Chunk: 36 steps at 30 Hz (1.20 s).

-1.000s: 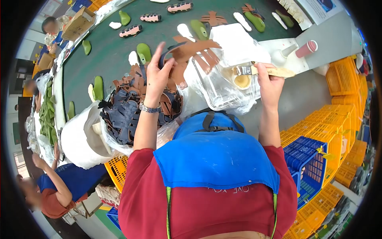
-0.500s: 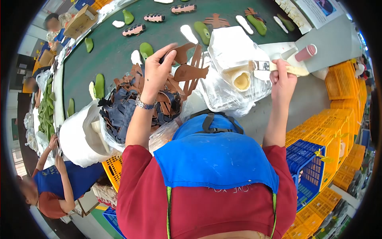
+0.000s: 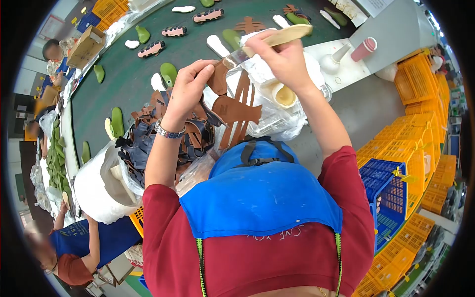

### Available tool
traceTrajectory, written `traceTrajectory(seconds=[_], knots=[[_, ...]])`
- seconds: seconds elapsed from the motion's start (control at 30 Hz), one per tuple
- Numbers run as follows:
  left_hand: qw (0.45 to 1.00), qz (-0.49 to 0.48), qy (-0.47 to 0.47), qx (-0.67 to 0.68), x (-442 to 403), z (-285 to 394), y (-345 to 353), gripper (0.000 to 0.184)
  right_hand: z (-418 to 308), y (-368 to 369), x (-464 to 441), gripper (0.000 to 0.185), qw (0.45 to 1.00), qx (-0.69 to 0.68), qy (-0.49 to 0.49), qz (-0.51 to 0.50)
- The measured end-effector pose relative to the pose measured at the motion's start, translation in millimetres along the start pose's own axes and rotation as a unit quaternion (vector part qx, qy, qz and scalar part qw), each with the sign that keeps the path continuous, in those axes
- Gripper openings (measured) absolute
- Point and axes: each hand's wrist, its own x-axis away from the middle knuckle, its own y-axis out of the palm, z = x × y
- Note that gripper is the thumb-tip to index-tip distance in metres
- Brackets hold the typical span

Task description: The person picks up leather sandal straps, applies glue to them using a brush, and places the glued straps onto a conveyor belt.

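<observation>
My left hand (image 3: 188, 89) pinches the edge of a brown leather sandal upper (image 3: 235, 110) with several hanging straps. In my right hand (image 3: 287, 62) is a flat brush (image 3: 292, 33) with a pale handle, gripped by the fingers. The brush's lower end lies at the top part of the upper, close to my left fingertips; its bristles are hard to make out. Below my right hand stands a pot of cream-coloured glue (image 3: 286, 95) on a plastic-covered tray. Beside my left forearm is a pile of navy and brown straps (image 3: 143, 148).
Green soles (image 3: 168, 74), white insoles (image 3: 216, 45) and pink-and-black sandal pieces (image 3: 151, 49) lie on the green conveyor (image 3: 128, 79). A white bag-lined bucket (image 3: 99, 180) is at left, near a co-worker (image 3: 79, 242). Yellow crates (image 3: 391, 136) and a blue crate (image 3: 378, 183) line the right.
My right hand has swung left with the brush, from beyond the glue pot to the brown upper. My left hand still holds the upper, which has turned slightly.
</observation>
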Motion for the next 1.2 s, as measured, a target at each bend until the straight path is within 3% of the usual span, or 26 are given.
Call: traceTrajectory(seconds=[0.07,0.1,0.2,0.3,0.37,0.4,0.47,0.5,0.57,0.6,0.7,0.73,0.83,1.03,1.13,1.17,1.2], knots=[[0.999,-0.023,-0.021,0.031,3,4,1,0.025,15,1,1,0.02,0.994,0.095,-0.037,-0.024],[0.998,-0.03,-0.029,0.045,5,4,0,0.025,10,-1,2,0.012,0.992,0.113,0.024,-0.047],[0.995,-0.045,-0.042,0.082,7,2,-2,0.025,11,-6,1,0.013,0.988,0.144,0.042,-0.047],[0.993,-0.038,-0.041,0.105,8,-3,-7,0.025,14,-32,1,0.013,0.987,0.159,0.006,0.013],[0.996,-0.006,-0.03,0.085,8,-8,-17,0.024,11,-71,6,0.015,0.982,0.087,0.007,0.167],[0.996,0.007,-0.034,0.083,10,-8,-22,0.024,1,-98,11,0.016,0.959,0.077,0.022,0.271],[0.995,0.036,-0.038,0.086,11,-17,-34,0.024,-40,-141,15,0.013,0.897,-0.087,0.01,0.434],[0.995,0.052,-0.036,0.082,14,-23,-38,0.024,-33,-209,36,0.01,0.889,-0.296,-0.031,0.349],[0.996,0.081,-0.02,0.043,21,-35,-52,0.025,-7,-309,74,0.018,0.889,-0.304,-0.043,0.341],[0.996,0.083,-0.013,0.013,24,-40,-60,0.026,-6,-303,78,0.017,0.873,-0.262,-0.045,0.41],[0.989,0.134,-0.021,0.054,37,-30,-72,0.026,21,-276,75,0.017,0.852,-0.354,0.027,0.384],[0.985,0.149,-0.031,0.086,38,-34,-75,0.026,25,-244,65,0.019,0.862,-0.302,0.046,0.403],[0.963,0.242,-0.018,0.115,46,-34,-83,0.025,75,-195,54,0.017,0.843,-0.376,0.15,0.354],[0.894,0.29,-0.038,0.338,36,-77,-96,0.017,89,-131,35,0.016,0.825,-0.423,0.239,0.29],[0.905,0.345,-0.009,0.249,25,-97,-100,0.01,93,-138,39,0.013,0.838,-0.388,0.241,0.298],[0.887,0.38,-0.011,0.262,19,-97,-97,0.009,104,-151,47,0.012,0.844,-0.394,0.239,0.276],[0.87,0.409,-0.015,0.274,11,-98,-101,0.009,92,-145,50,0.013,0.847,-0.346,0.248,0.319]])
